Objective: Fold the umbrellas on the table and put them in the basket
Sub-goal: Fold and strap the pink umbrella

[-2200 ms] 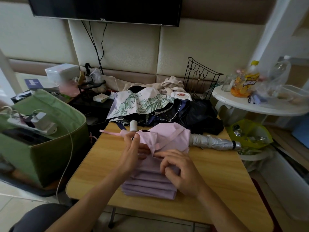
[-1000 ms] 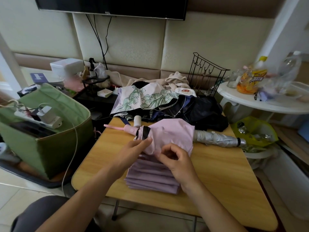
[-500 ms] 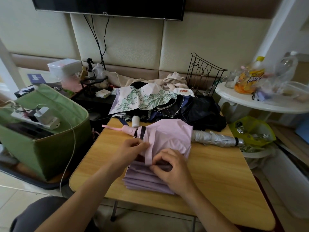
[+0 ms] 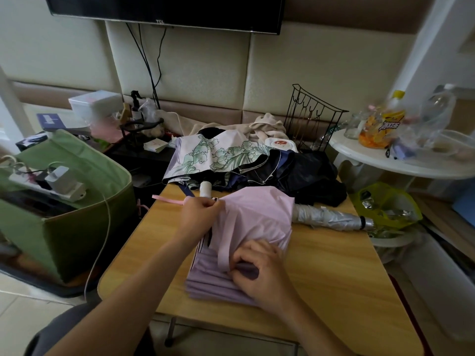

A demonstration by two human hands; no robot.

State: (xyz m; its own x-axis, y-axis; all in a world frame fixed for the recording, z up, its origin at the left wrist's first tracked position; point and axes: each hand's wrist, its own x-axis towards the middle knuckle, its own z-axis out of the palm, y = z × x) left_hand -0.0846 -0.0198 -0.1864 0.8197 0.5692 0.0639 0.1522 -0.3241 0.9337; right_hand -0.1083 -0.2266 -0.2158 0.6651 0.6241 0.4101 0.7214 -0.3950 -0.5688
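On the wooden table (image 4: pixel 334 273) lies the pink umbrella (image 4: pixel 257 222), in the middle. The left hand (image 4: pixel 198 217) pinches its fabric at the far left end, near the handle. The right hand (image 4: pixel 262 273), fingers curled, pinches the strap at the near folds. The green basket (image 4: pixel 84 201) stands left of the table. A silver umbrella (image 4: pixel 331 219) lies at the right, touching the pink one.

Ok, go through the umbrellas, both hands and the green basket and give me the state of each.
Pink umbrella: half folded, on the table.
Silver umbrella: rolled, lying flat.
Floral umbrella: unfolded.
Dark umbrella: crumpled, unfolded.
Left hand: grips the pink umbrella's handle end.
Right hand: pinches the pink fabric.
Green basket: holds no umbrellas.
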